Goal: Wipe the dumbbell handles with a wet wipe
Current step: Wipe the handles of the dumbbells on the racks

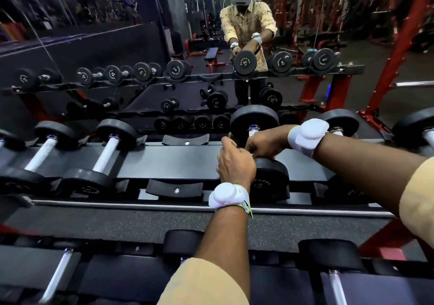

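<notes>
A black dumbbell lies on the top shelf of the rack, with its far head (254, 119) toward the mirror and its near head (272, 177) toward me. Only a short shiny piece of its handle (253, 129) shows by the far head. My right hand (265, 143) is curled over the middle of the handle. My left hand (234, 163) is curled at the handle's near end, beside the near head and touching my right hand. No wet wipe shows; the hands hide whatever is under them.
Two more dumbbells (44, 149) (108, 149) with pale handles lie to the left on the same shelf. Empty cradles (185, 139) (175, 188) sit between them and my hands. Another dumbbell (338, 121) lies to the right. A lower shelf (117, 279) holds more. A mirror (141, 46) stands behind and a red frame (399, 46) at right.
</notes>
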`<state>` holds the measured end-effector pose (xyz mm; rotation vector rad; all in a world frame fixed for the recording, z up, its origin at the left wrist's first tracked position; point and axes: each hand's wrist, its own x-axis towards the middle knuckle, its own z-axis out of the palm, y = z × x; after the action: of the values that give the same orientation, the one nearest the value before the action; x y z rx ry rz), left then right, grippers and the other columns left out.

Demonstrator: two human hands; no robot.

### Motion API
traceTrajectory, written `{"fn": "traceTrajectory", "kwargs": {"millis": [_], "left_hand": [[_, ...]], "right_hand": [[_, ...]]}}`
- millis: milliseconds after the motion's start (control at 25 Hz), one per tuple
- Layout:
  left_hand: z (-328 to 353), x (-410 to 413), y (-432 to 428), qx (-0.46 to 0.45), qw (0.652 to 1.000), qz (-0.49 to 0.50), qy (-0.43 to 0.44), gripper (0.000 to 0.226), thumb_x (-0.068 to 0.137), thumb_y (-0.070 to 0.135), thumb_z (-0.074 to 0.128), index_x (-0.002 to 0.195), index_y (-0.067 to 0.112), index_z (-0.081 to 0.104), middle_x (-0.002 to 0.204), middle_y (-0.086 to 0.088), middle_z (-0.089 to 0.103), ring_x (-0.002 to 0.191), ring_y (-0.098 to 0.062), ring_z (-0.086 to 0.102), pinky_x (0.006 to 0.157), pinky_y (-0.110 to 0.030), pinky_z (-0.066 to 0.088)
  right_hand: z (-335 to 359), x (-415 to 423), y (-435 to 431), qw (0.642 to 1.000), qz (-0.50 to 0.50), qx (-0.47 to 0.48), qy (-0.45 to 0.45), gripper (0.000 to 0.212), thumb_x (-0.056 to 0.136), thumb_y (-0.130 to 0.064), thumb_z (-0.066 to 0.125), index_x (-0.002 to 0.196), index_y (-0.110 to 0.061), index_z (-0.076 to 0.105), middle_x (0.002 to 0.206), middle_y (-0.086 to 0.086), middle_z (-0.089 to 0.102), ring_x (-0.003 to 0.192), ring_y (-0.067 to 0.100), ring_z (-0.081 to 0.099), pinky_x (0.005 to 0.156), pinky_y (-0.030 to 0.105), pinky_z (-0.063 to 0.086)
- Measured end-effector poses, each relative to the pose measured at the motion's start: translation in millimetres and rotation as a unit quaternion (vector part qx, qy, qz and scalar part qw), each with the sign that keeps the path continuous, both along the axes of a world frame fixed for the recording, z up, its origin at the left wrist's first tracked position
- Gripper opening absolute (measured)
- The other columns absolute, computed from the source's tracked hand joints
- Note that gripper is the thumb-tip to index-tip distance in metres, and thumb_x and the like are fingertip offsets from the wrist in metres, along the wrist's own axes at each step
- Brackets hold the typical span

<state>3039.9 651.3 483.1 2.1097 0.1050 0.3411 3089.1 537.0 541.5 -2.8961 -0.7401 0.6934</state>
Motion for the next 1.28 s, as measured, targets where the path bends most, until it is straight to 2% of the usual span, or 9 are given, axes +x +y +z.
{"fn": "traceTrajectory", "kwargs": {"millis": [160, 360, 480, 640, 760, 840, 920, 1080, 1280], "left_hand": [[-0.1, 1.4, 0.8, 0.009, 1.0, -0.002, -0.009, 0.013, 0.088, 0.009, 0.036, 0.096, 0.019, 0.039, 0.1, -0.013, 0.061, 0.098, -0.039, 0.052, 0.081, -0.048, 0.042], [0.7, -1.3, -0.2, 0.023, 1.0, -0.009, -0.008, 0.012, 0.088, 0.01, 0.035, 0.096, 0.019, 0.038, 0.097, -0.012, 0.06, 0.096, -0.038, 0.052, 0.081, -0.048, 0.043], [1.3, -0.8, 0.9, 0.021, 1.0, -0.012, -0.008, 0.012, 0.088, 0.01, 0.035, 0.096, 0.018, 0.038, 0.097, -0.013, 0.061, 0.097, -0.038, 0.052, 0.078, -0.046, 0.041], [2.9, -1.7, 0.2, 0.025, 1.0, -0.01, -0.008, 0.012, 0.087, 0.008, 0.035, 0.093, 0.018, 0.036, 0.088, -0.01, 0.055, 0.094, -0.039, 0.053, 0.077, -0.046, 0.04], [3.3, -3.2, 1.6, 0.026, 1.0, -0.008, -0.015, 0.011, 0.087, 0.008, 0.035, 0.093, 0.018, 0.036, 0.084, -0.006, 0.05, 0.092, -0.039, 0.053, 0.076, -0.046, 0.04], [1.4, -0.4, 2.6, 0.021, 1.0, -0.008, -0.017, 0.011, 0.087, 0.009, 0.035, 0.093, 0.018, 0.036, 0.084, -0.007, 0.051, 0.091, -0.039, 0.053, 0.077, -0.047, 0.041], [1.8, -2.2, -0.1, 0.02, 1.0, -0.014, -0.013, 0.011, 0.087, 0.009, 0.035, 0.093, 0.019, 0.035, 0.086, -0.009, 0.054, 0.092, -0.039, 0.053, 0.078, -0.048, 0.043], [6.4, -6.3, 2.4, 0.053, 0.998, -0.013, -0.022, 0.009, 0.087, 0.01, 0.036, 0.092, 0.018, 0.038, 0.094, -0.01, 0.059, 0.098, -0.038, 0.052, 0.079, -0.046, 0.038], [17.7, -17.5, -0.2, 0.199, 0.969, -0.072, -0.124, 0.023, 0.093, 0.022, 0.041, 0.102, 0.015, 0.061, 0.106, -0.007, 0.063, 0.107, -0.031, 0.048, 0.087, -0.045, 0.037]], "right_hand": [[14.4, -14.6, -32.7, 0.983, -0.053, 0.135, 0.11, 0.017, 0.095, -0.016, 0.06, 0.095, -0.025, 0.075, 0.078, -0.006, 0.071, 0.063, 0.015, 0.062, 0.06, 0.028, 0.053], [-13.5, -24.0, -48.5, 0.907, -0.344, 0.232, -0.075, 0.02, 0.092, -0.018, 0.058, 0.077, -0.012, 0.07, 0.073, 0.003, 0.073, 0.064, 0.019, 0.068, 0.058, 0.032, 0.055], [-41.7, -32.0, -21.9, 0.875, -0.398, 0.273, 0.034, 0.021, 0.087, -0.005, 0.05, 0.067, -0.01, 0.057, 0.067, 0.009, 0.056, 0.054, 0.021, 0.049, 0.048, 0.026, 0.036], [-43.1, -42.9, -16.9, 0.849, -0.431, 0.306, -0.008, 0.025, 0.086, -0.004, 0.051, 0.062, -0.012, 0.052, 0.066, 0.009, 0.053, 0.051, 0.017, 0.044, 0.046, 0.025, 0.029], [-39.0, -43.4, -13.1, 0.872, -0.417, 0.248, -0.07, 0.03, 0.091, -0.011, 0.049, 0.061, -0.011, 0.051, 0.086, 0.02, 0.053, 0.069, 0.028, 0.05, 0.058, 0.026, 0.04], [-44.3, -43.1, -12.3, 0.862, -0.435, 0.231, -0.123, 0.029, 0.093, -0.019, 0.046, 0.087, 0.001, 0.065, 0.106, 0.027, 0.06, 0.096, 0.037, 0.057, 0.077, 0.036, 0.044], [-48.3, -51.8, -5.3, 0.81, -0.496, 0.232, -0.209, 0.037, 0.094, -0.024, 0.043, 0.101, 0.004, 0.067, 0.116, 0.028, 0.062, 0.11, 0.041, 0.056, 0.083, 0.037, 0.042], [-52.9, -79.0, 23.8, 0.681, -0.536, 0.397, -0.302, 0.028, 0.091, -0.017, 0.046, 0.086, -0.003, 0.07, 0.097, 0.022, 0.069, 0.098, 0.039, 0.06, 0.082, 0.039, 0.045], [-39.7, -110.6, 9.4, 0.662, -0.511, 0.472, -0.28, 0.021, 0.092, -0.027, 0.054, 0.088, -0.016, 0.071, 0.088, 0.003, 0.07, 0.091, 0.023, 0.063, 0.08, 0.032, 0.047]]}}
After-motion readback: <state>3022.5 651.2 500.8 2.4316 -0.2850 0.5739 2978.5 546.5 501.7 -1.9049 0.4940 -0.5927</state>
